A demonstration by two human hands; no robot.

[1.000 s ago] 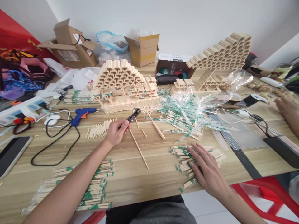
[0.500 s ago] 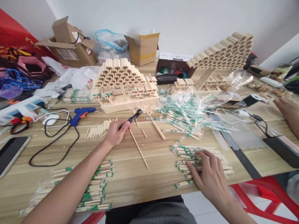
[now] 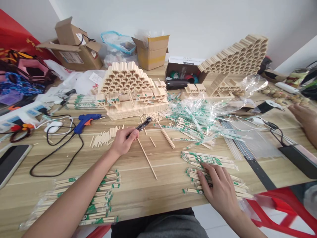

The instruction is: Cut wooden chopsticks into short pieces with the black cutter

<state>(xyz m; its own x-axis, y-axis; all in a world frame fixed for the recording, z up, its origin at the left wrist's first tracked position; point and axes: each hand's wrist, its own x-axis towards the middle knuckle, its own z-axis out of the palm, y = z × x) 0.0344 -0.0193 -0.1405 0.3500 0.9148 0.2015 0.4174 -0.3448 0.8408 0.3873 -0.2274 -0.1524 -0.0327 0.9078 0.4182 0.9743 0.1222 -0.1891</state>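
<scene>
My left hand (image 3: 125,141) is closed around a slim black hand tool (image 3: 143,124), whose exact kind is hard to make out; its dark tip points away over the table. Beneath that tool a single bare chopstick (image 3: 147,158) lies slantwise on the wood. My right hand (image 3: 220,186) rests palm down on paper-and-plastic wrapped chopsticks (image 3: 194,175), thumb apart from the bent fingers, touching the packets. A few packets (image 3: 213,159) lie just beyond its fingertips. Under my left forearm spreads another pile of wrapped chopsticks (image 3: 101,198).
Honeycomb-like chopstick structures (image 3: 128,82) stand at the back, one tall slanted piece (image 3: 237,56) at right. Torn wrappers (image 3: 198,115) heap mid-table. A blue glue gun (image 3: 85,122) with its looped cable and cut stick pieces (image 3: 104,137) lie left. Another person's hand (image 3: 302,115) is at far right.
My right hand has shifted slightly left and toward me. The packets under it have spread, and the far ones now lie apart from it. My left hand has barely moved.
</scene>
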